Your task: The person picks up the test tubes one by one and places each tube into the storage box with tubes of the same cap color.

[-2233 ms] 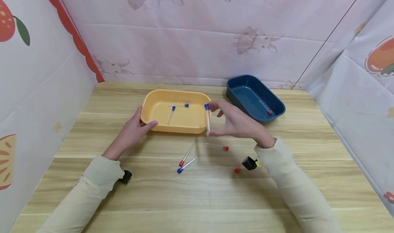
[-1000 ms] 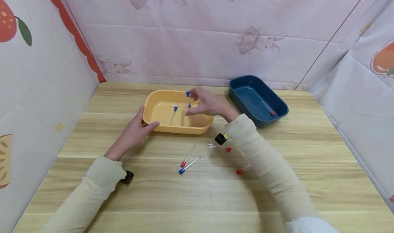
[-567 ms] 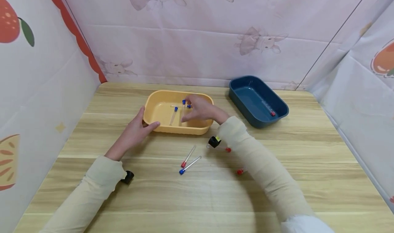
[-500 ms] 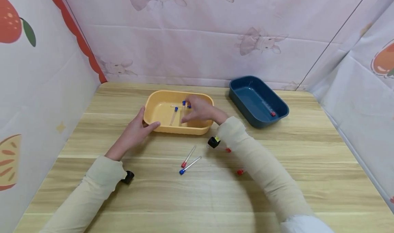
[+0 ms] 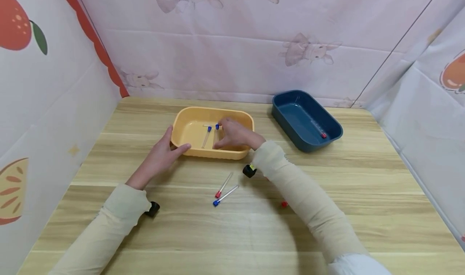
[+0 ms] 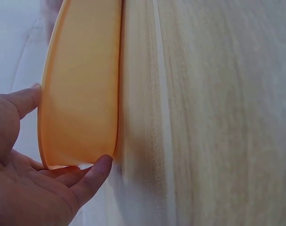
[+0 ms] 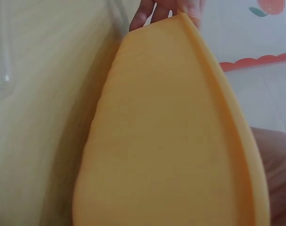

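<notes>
My left hand (image 5: 160, 156) grips the left end of a yellow plastic bin (image 5: 214, 154); in the left wrist view the thumb lies at the rim and the fingers against the end wall. Inside the bin, my right hand (image 5: 237, 134) holds a clear test tube with a blue cap (image 5: 216, 134) lengthwise between thumb and fingers, low over the floor. Just left of it lies a second blue-capped tube (image 5: 206, 138). A third tube behind these is mostly covered by the right hand. The bin's wall (image 7: 162, 117) hides the right fingertips in the right wrist view.
In front of the bin, a red-capped tube (image 5: 224, 184) and a blue-capped tube (image 5: 226, 195) lie close together. Red caps (image 5: 284, 204) show beside the right sleeve, which covers their tubes. A dark blue bin (image 5: 303, 140) at the back right contains a red-capped tube (image 5: 323, 135).
My right hand has carried its blue-capped tube leftward from the yellow bin's right edge and lowered it inside. The left hand keeps its grip on the bin.
</notes>
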Available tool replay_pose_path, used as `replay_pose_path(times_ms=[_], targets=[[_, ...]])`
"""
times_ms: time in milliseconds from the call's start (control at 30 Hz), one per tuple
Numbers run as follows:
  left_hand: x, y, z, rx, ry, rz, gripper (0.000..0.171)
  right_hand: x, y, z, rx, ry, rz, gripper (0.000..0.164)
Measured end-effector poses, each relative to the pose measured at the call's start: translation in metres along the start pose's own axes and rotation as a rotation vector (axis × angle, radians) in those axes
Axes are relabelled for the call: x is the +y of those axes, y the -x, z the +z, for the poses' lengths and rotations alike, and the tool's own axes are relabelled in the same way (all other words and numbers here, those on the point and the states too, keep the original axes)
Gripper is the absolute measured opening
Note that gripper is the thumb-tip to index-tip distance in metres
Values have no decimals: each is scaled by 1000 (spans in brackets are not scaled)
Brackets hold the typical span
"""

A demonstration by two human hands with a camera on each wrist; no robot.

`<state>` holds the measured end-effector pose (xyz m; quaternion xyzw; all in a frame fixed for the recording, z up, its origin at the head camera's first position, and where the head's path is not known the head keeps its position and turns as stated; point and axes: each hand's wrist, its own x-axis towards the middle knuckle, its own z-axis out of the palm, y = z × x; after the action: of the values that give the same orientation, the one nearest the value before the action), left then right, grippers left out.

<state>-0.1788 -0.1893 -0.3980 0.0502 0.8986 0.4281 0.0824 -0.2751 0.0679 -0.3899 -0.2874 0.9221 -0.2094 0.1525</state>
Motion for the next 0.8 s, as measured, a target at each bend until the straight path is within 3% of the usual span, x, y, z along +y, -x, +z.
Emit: replay_pose_path(times_ms=[533,800], targets=[[-3,-1,-1,-11,37,36,95,-3,-2,1,2,16,78,92],[-2,-2,-1,-18,33,22,95,-3,7,-10,135,-14,-62,70]])
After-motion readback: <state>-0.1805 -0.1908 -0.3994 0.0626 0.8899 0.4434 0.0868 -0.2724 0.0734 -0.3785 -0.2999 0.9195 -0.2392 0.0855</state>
